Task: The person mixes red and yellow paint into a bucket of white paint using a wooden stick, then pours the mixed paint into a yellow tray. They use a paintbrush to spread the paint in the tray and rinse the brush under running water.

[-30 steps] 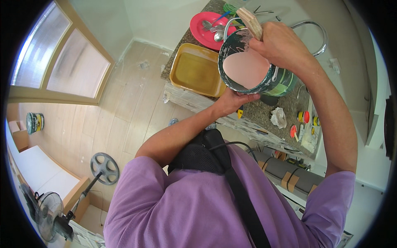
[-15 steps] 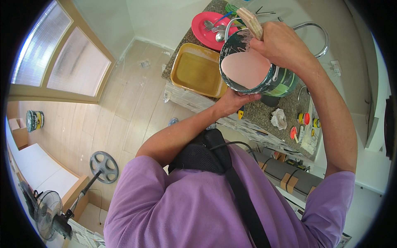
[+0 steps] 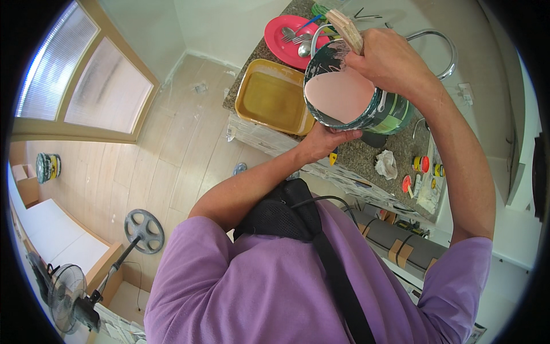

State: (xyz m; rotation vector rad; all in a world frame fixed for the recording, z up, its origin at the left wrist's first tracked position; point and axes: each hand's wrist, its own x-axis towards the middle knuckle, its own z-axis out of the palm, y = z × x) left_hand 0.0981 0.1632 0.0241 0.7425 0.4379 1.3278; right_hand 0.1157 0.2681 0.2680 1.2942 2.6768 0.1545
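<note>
A dark green paint bucket [image 3: 395, 112], tilted toward me, holds pale pink paint [image 3: 339, 96]; paint streaks coat its inner wall. My left hand [image 3: 322, 142] is closed on the bucket's near lower side, fingers partly hidden beneath it. Over the bucket's far right rim, my right hand [image 3: 389, 60] is closed around a worn flat wooden stick [image 3: 345, 31], whose upper end sticks out past the fingers. The stick's lower end is hidden. Left of the bucket sits a yellow tray [image 3: 269, 94], its inside yellowish-brown.
On the granite counter [image 3: 361, 160] are a pink plate [image 3: 281, 28] with spoons and forks, a crumpled white wad [image 3: 386, 165] and small paint jars [image 3: 421, 164]. A curved metal faucet [image 3: 452, 54] rises behind. A standing fan [image 3: 69, 298] and another bucket [image 3: 48, 167] are at left.
The paint surface and bucket have shifted very slightly to the left. Both hands keep nearly the same places and grips.
</note>
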